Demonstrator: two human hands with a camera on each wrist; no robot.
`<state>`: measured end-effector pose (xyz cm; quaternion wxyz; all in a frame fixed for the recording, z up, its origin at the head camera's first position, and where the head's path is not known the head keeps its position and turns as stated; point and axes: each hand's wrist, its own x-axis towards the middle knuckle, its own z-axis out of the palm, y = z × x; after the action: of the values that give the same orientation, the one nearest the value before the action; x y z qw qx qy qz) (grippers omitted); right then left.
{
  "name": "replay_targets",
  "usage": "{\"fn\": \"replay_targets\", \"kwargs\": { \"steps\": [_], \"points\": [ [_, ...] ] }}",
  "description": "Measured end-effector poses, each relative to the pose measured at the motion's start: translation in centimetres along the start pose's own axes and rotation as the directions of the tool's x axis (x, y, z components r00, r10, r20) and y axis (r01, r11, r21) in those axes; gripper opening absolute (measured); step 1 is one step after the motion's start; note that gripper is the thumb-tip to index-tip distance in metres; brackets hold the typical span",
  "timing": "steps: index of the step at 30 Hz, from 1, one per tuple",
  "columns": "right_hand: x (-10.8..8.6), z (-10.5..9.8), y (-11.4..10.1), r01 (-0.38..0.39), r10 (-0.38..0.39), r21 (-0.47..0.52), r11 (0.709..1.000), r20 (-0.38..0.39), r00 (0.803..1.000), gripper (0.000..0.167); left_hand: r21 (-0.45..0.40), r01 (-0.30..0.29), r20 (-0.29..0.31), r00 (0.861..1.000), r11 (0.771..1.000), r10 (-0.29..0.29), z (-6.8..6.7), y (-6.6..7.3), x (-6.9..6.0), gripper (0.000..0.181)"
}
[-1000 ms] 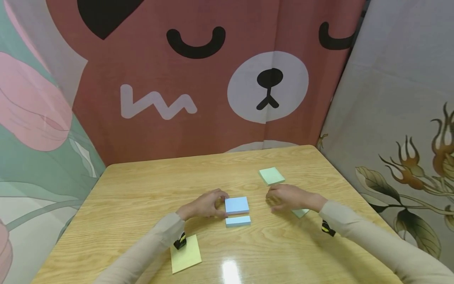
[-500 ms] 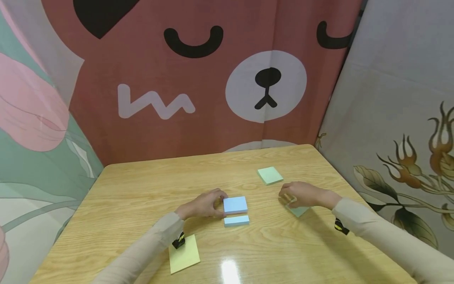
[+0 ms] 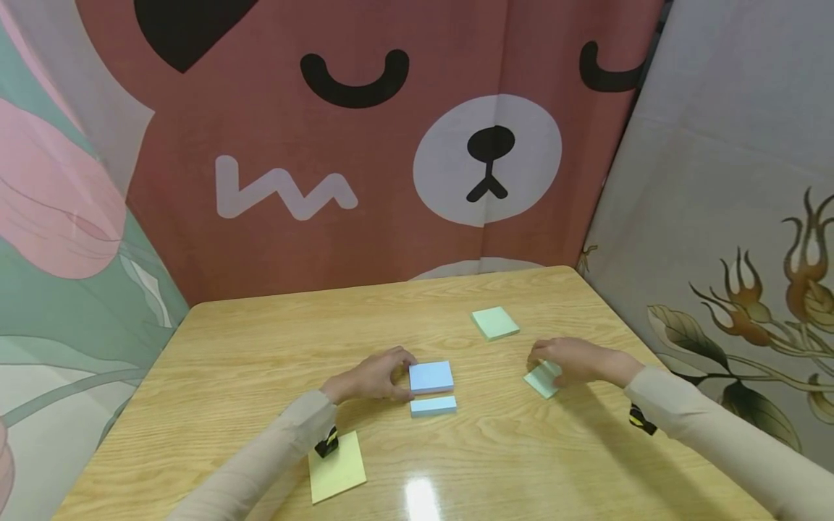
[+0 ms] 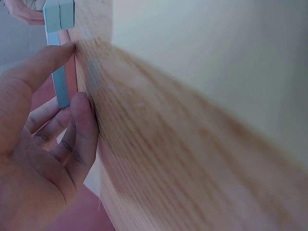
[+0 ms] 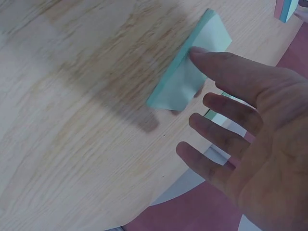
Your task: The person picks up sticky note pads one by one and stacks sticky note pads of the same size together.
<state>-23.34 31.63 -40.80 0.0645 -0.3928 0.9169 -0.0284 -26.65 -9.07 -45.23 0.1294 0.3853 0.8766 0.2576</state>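
My left hand [image 3: 374, 375] grips a blue-topped sticky note pad [image 3: 431, 376] at its left side. In the left wrist view the thumb and fingers lie along the pad's edge [image 4: 59, 86], where a pink layer shows beside the blue. A narrow light-blue pad [image 3: 434, 406] lies just in front of it. My right hand [image 3: 580, 359] pinches a pale green sticky note pad [image 3: 542, 379] at the table's right. In the right wrist view the thumb lies on that green pad's edge [image 5: 180, 77]; the index finger is mostly hidden behind it, and the other fingers are spread apart.
Another green sticky note pad [image 3: 495, 323] lies farther back on the wooden table [image 3: 260, 347]. A yellow pad [image 3: 337, 469] lies near the front left, partly below the left wrist. Printed curtains [image 3: 365, 246] hang behind and beside the table.
My right hand has moved right and come over the nearer green pad, with thumb and fingers at its sides. The left hand has stayed at the blue pad.
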Motion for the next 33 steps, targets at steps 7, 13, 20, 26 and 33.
{"fn": "replay_targets", "kwargs": {
  "steps": [7,13,20,26,33],
  "points": [
    [-0.72,0.75,0.58,-0.014,0.014,-0.013,1.0,0.003,1.0,0.053,-0.014,0.01,0.014,1.0,1.0,-0.01,0.1,-0.14,0.01,0.062],
    [-0.83,1.01,0.8,-0.045,0.045,-0.02,0.999,0.018,0.999,0.054,-0.022,0.031,0.019,0.999,0.999,-0.031,0.05,-0.11,-0.07,0.066],
    [-0.64,0.82,0.88,-0.02,0.02,-0.048,0.999,0.011,1.0,0.047,-0.025,0.052,0.023,0.998,0.998,-0.052,-0.07,-0.03,-0.17,0.068],
    [-0.34,0.68,0.56,-0.017,0.019,-0.047,0.999,0.022,1.0,0.041,-0.013,0.072,0.023,0.997,0.997,-0.071,0.0,0.01,-0.17,0.068],
    [-0.18,0.61,0.25,-0.012,0.013,-0.053,0.999,0.007,1.0,0.038,-0.012,0.087,0.022,0.996,0.996,-0.087,0.09,0.02,-0.04,0.068]
  ]
}}
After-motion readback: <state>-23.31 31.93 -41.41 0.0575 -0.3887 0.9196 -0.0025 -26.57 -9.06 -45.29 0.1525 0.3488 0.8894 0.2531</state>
